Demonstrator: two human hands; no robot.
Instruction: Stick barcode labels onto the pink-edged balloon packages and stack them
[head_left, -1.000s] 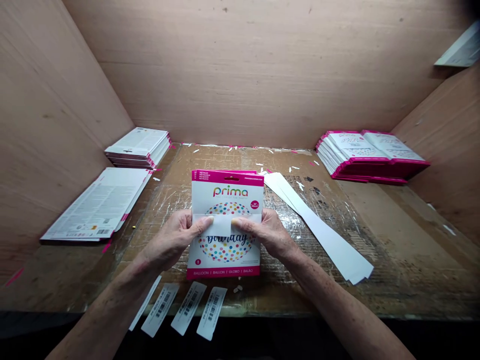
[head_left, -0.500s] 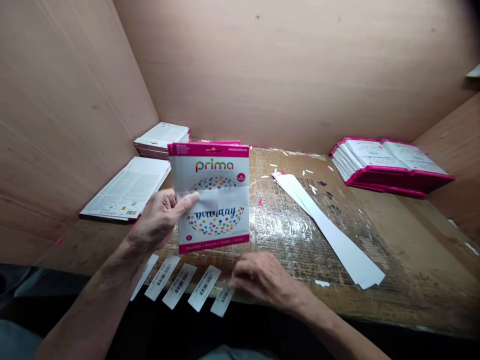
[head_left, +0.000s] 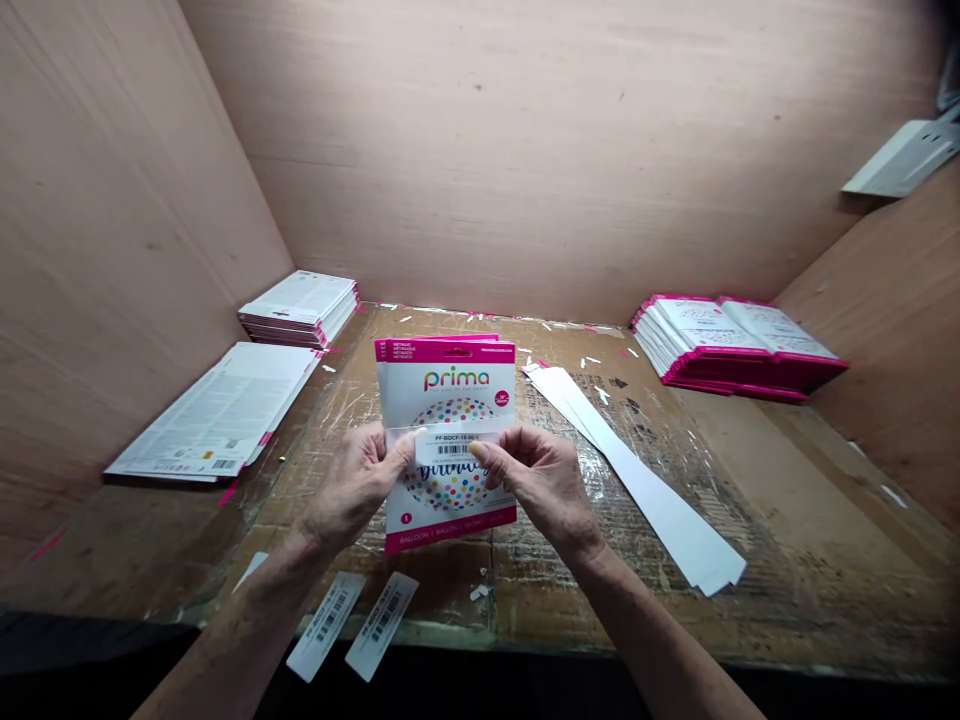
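My left hand (head_left: 361, 482) is closed on the left side of a balloon packet (head_left: 457, 385), its thumb across the front. Another pink-topped packet shows behind it. The packet is white with pink edges and a dotted round design, held upright above the table, with a pale paper strip (head_left: 401, 433) across its middle. My right hand (head_left: 544, 480) pinches a white barcode label (head_left: 450, 447) lying over that strip, thumb on its front. Below my left forearm, barcode labels (head_left: 384, 625) hang over the table's front edge; one is partly covered by the forearm.
Packets (head_left: 300, 300) are stacked at the back left, with more packets lying face down (head_left: 214, 410) before them. Fanned packets (head_left: 739, 340) lie at the right. Long white strips (head_left: 645, 480) rest across the taped cardboard tabletop (head_left: 555, 590). Wooden panels (head_left: 480, 170) enclose the back and sides.
My right hand has lifted a barcode label from the front edge and brought it up to the packet's front. The packet appears lower and further right in the view.
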